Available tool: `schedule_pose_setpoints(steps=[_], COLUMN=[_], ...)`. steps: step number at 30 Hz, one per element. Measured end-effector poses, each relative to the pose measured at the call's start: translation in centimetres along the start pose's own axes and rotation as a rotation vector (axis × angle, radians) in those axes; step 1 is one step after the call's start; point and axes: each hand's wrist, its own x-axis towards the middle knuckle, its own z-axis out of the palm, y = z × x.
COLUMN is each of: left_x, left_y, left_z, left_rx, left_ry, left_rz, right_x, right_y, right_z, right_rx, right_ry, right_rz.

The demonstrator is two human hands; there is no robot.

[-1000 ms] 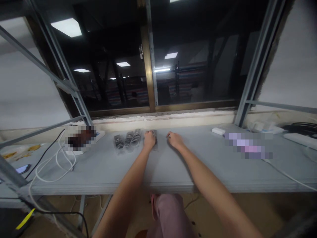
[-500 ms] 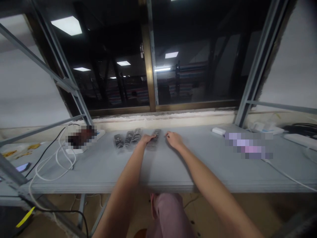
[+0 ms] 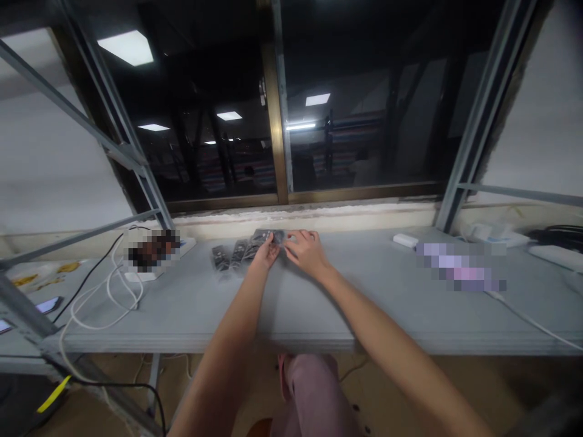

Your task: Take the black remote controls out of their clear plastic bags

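My left hand (image 3: 268, 254) is closed on a small clear plastic bag (image 3: 275, 235) with something dark, cable-like inside, held crosswise just above the table. My right hand (image 3: 307, 252) is beside the bag's right end, thumb and fingers curved and apart; whether the fingertips touch the plastic I cannot tell. Left of my hands lie similar bags: one at the far left (image 3: 221, 258) and another beside it (image 3: 238, 252). A further bag by my left hand is partly covered, and its outline merges with the held one.
The grey table (image 3: 364, 309) runs below a dark window. On the left are a white power strip (image 3: 141, 276), tangled white cable (image 3: 109, 291) and a phone (image 3: 49, 304). A white adapter (image 3: 405, 241) and a blurred-out purple item (image 3: 455, 267) lie right. Metal uprights frame both sides.
My left hand has brought the bag slightly left and turned it crosswise. My right hand has moved left to the bag, and its curled fingers have spread.
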Motion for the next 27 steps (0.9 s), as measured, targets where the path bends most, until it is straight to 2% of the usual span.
schedule_pose_setpoints(steps=[6,9,13,20,24,27], left_x=[-0.5,-0.8,-0.8,-1.0,-1.4,-1.5], left_y=[0.3,0.4,0.2,0.1,0.0,-0.2], left_z=[0.4,0.6,0.5,0.8,1.4,1.7], left_rx=[-0.057,-0.054,0.009,0.070,0.041,0.032], left_ry=[0.098,0.101,0.043,-0.006,-0.071,-0.101], left_rz=[-0.059,-0.068,-0.088,-0.095,-0.056,-0.010], right_x=[0.0,0.0,0.0,0.2,0.2,0.1], right_y=[0.6,0.9,1.1,1.2,1.5,1.8], right_z=[0.0,0.1,0.6,0.3,0.4,0.8], right_rx=[0.022,0.016,0.002,-0.049,-0.055,-0.043], right_ry=[0.062,0.038,-0.019,-0.041,0.013,-0.021], right_rz=[0.151,0.154,0.096,0.139,0.160,0.112])
